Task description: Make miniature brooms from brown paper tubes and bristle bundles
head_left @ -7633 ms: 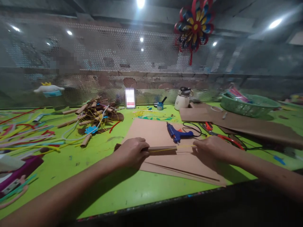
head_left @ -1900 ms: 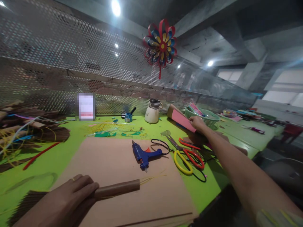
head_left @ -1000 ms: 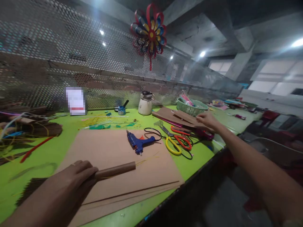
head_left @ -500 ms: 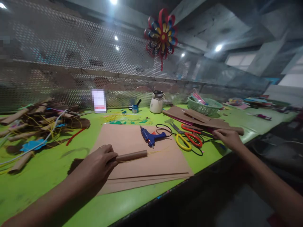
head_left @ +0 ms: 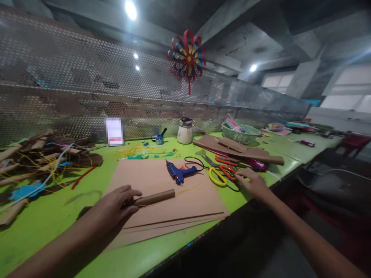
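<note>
Brown rolled tube [head_left: 155,197]: lies over the brown sheets [head_left: 145,173], slightly slanted, its free end toward our right side.
Left hand [head_left: 126,200]: pinches the tube's other end, fingers above and thumb below.
Right hand [head_left: 252,183]: fingers bent at the orange-red handle loop of the scissors [head_left: 210,160]; we cannot tell whether they close on it.
Tube's weight: we judge it light, easily steadied by one hand.
Tube's stiffness: it looks like rolled paper or card, so we expect it firm lengthwise but liable to dent under a hard squeeze.
Tube's hold: we would take it round the shaft, lightly; the smooth, matt skin should slip little.
Yellow strands [head_left: 188,190]: thin and limp, running along the tube and trailing past its free end; likely easy to tangle.
Ribbed brown piece [head_left: 82,212]: dark and finely pleated, showing beyond the left wrist; we cannot see whether it joins the tube.
Brown sheets: flat, smooth, thin-edged, stacked on the glossy green table [head_left: 139,255].
Glue gun [head_left: 176,172]: hard blue plastic, resting on the sheets just beyond the tube.
</note>
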A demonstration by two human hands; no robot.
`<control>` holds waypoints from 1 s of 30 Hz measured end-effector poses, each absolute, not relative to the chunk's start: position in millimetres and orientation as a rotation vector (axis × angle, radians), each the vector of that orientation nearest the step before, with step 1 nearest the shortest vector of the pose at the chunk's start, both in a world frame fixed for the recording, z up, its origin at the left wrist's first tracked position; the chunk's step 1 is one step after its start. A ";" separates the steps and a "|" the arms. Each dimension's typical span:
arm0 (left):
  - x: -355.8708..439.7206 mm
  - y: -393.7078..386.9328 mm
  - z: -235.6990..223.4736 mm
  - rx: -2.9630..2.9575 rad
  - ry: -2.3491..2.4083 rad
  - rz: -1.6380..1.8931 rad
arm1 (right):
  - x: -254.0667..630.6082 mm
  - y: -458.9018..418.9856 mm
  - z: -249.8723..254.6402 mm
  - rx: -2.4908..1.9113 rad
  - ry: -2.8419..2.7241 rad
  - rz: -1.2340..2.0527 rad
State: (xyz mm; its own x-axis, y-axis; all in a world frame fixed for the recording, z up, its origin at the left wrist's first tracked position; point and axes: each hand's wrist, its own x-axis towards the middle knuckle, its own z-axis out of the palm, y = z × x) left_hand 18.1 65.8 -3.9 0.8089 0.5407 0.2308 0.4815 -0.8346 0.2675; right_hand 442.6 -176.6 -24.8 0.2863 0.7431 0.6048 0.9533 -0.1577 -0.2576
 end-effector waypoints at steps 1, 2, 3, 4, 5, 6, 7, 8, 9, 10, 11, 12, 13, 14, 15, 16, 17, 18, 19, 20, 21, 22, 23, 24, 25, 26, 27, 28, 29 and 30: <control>17.9 66.9 -3.9 2.773 0.808 0.417 | 433.4 -174.6 -23.4 -1.934 -1.551 -0.451; 17.8 67.4 -3.7 2.748 0.806 0.387 | 423.9 -171.9 -22.0 -1.909 -1.590 -0.443; 17.8 67.4 -3.2 2.728 0.803 0.368 | 414.2 -168.7 -21.0 -1.887 -1.630 -0.431; 17.9 67.0 -2.4 2.716 0.814 0.374 | 404.6 -164.9 -20.8 -1.869 -1.669 -0.417; 18.3 66.4 -1.3 2.708 0.818 0.380 | 395.5 -160.6 -21.7 -1.857 -1.701 -0.404; 18.9 65.7 0.2 2.699 0.820 0.380 | 387.2 -156.2 -23.6 -1.851 -1.725 -0.397; 19.7 64.8 2.1 2.688 0.825 0.371 | 380.1 -152.0 -26.3 -1.850 -1.740 -0.395; 20.7 63.8 4.4 2.676 0.836 0.354 | 374.4 -148.2 -29.6 -1.855 -1.744 -0.399; 21.7 62.5 7.0 2.666 0.848 0.329 | 370.1 -145.2 -32.9 -1.861 -1.746 -0.406; 22.8 60.9 9.9 2.660 0.858 0.303 | 367.2 -143.1 -35.9 -1.867 -1.742 -0.413; 23.7 58.9 12.7 2.658 0.866 0.287 | 365.5 -141.9 -38.2 -1.871 -1.737 -0.419; 24.4 56.5 15.4 2.663 0.872 0.282 | 365.0 -141.6 -39.6 -1.872 -1.732 -0.424; 24.9 54.1 17.6 2.674 0.874 0.286 | 365.8 -141.8 -40.0 -1.872 -1.724 -0.431; 25.1 51.7 19.3 2.688 0.877 0.300 | 368.0 -142.3 -39.4 -1.873 -1.711 -0.443; 25.0 49.9 20.3 2.703 0.880 0.313 | 371.9 -142.8 -37.9 -1.880 -1.692 -0.460; 24.8 48.7 20.7 2.717 0.880 0.317 | 377.7 -143.1 -35.5 -1.893 -1.666 -0.484; 24.5 48.5 20.3 2.728 0.877 0.312 | 385.7 -143.0 -32.3 -1.914 -1.632 -0.513; 24.1 49.1 19.4 2.737 0.872 0.300 | 395.9 -142.7 -28.3 -1.946 -1.593 -0.545; 23.8 50.4 17.9 2.742 0.873 0.292 | 408.3 -142.0 -23.7 -1.987 -1.554 -0.573; 23.5 52.4 16.0 2.744 0.876 0.285 | 422.6 -141.2 -18.6 -2.038 -1.517 -0.597; 23.3 54.7 13.7 2.745 0.877 0.280 | 438.2 -140.4 -13.2 -2.100 -1.482 -0.614; 22.9 57.3 11.2 2.745 0.880 0.281 | 454.5 -139.6 -7.8 -2.172 -1.452 -0.621; 22.4 59.9 8.3 2.745 0.877 0.283 | 470.8 -138.8 -2.7 -2.252 -1.412 -0.631; 21.8 62.5 5.3 2.745 0.862 0.283 | 486.5 -137.9 1.8 -2.339 -1.373 -0.634; 21.1 65.1 2.1 2.746 0.845 0.287 | 500.8 -136.9 5.5 -2.427 -1.328 -0.633; 20.4 67.5 -1.1 2.747 0.835 0.298 | 513.4 -135.6 8.1 -2.513 -1.287 -0.624; 19.7 69.9 -4.1 2.749 0.829 0.311 | 524.2 -133.8 9.8 -2.594 -1.251 -0.608; 19.2 72.0 -6.9 2.754 0.819 0.321 | 533.0 -131.4 10.6 -2.667 -1.216 -0.588; 18.8 73.8 -9.2 2.764 0.827 0.357 | 540.2 -128.5 10.9 -2.730 -1.185 -0.566; 18.8 75.0 -11.0 2.775 0.852 0.413 | 546.1 -125.1 10.9 -2.783 -1.154 -0.545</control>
